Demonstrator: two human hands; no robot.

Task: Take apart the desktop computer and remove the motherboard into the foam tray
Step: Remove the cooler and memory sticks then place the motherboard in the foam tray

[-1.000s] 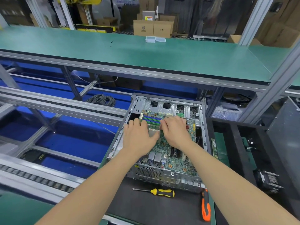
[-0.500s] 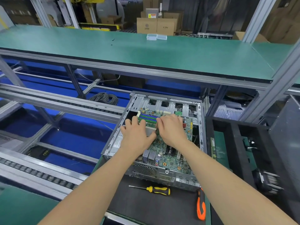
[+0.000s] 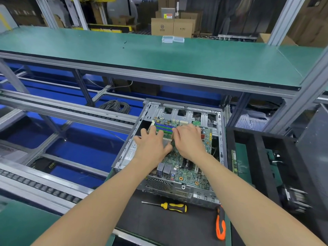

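Note:
The open grey desktop case (image 3: pixel 221 139) lies flat on a black mat. The green motherboard (image 3: pixel 188 172) sits inside it, with blue and green memory slots at its far end. My left hand (image 3: pixel 150 146) rests palm down on the board's left middle, fingers spread over the slots. My right hand (image 3: pixel 190 141) lies beside it, fingers curled onto the board near the slots. Whether either hand grips the board is hidden by the hands themselves. The black foam tray (image 3: pixel 257 157) stands to the right of the case, with a green board (image 3: pixel 235 162) in one slot.
A yellow-and-black screwdriver (image 3: pixel 170 206) and an orange-handled tool (image 3: pixel 220 226) lie on the mat in front of the case. A green shelf (image 3: pixel 159 57) overhangs the far end. Roller conveyor rails (image 3: pixel 44 183) run on the left. A coil of cable (image 3: pixel 117 106) lies behind.
Both hands stay on the motherboard in the same spots. Only the camera view has shifted slightly.

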